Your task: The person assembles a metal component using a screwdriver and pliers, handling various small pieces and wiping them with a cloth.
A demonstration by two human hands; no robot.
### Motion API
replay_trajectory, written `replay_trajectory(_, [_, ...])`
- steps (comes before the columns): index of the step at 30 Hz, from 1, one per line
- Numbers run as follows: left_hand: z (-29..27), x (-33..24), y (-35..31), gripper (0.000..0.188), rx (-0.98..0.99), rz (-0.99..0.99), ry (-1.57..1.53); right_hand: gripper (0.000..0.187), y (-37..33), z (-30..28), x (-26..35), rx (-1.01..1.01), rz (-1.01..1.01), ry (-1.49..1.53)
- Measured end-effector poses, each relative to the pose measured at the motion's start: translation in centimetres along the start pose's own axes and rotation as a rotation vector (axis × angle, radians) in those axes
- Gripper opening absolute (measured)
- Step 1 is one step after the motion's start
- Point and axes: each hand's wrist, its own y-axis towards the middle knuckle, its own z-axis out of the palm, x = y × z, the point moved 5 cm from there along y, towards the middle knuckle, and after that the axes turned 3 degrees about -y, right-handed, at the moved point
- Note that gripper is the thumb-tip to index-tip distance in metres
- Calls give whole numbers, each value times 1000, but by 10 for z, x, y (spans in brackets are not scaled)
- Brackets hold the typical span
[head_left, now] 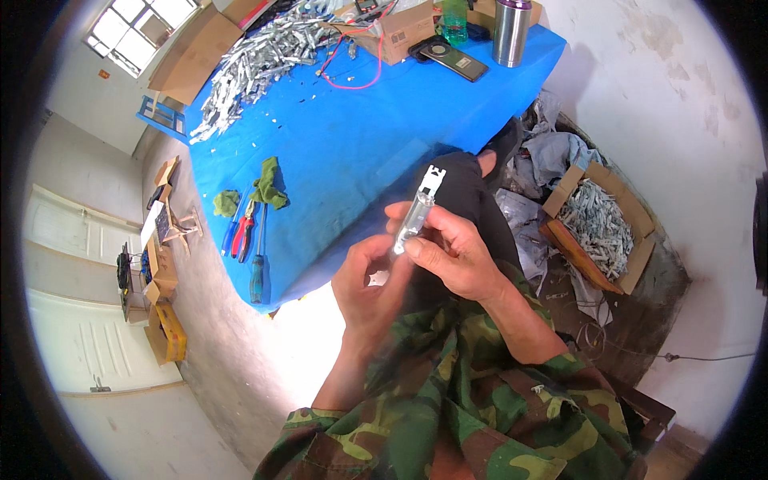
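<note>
A slim silver metal part (415,218) with a pale forked end is held up in front of me, tilted with the fork upward. My right hand (458,254) is closed on its middle and lower body, thumb in front and fingers behind. From the other side my left hand (366,282) meets the lower end, its thumb and forefinger curled into a ring around a small gap. The tips of those left fingers are slightly blurred against the part. Both hands are over my lap, in front of the near edge of the blue-covered table (336,152).
Silver parts are heaped (260,64) on the table's far left. Red-handled pliers (243,234), screwdrivers (258,272) and a green cloth (270,184) lie at its left. A phone (454,61) and steel flask (511,34) stand far right. A carton of metal pieces (596,228) sits on the right.
</note>
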Motion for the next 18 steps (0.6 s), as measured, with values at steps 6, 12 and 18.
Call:
replay_trajectory(6, [-4,9,-5,26,-42,-28,78,46,5,1,-14,51,87,-23])
replay_trajectory(12, [-6,34,0,29,-62,-105,192,49,20,-5,-52,40,146,-11])
replay_trajectory(18, [-9,66,9,26,18,-234,192,50,37,-18,-100,44,274,119])
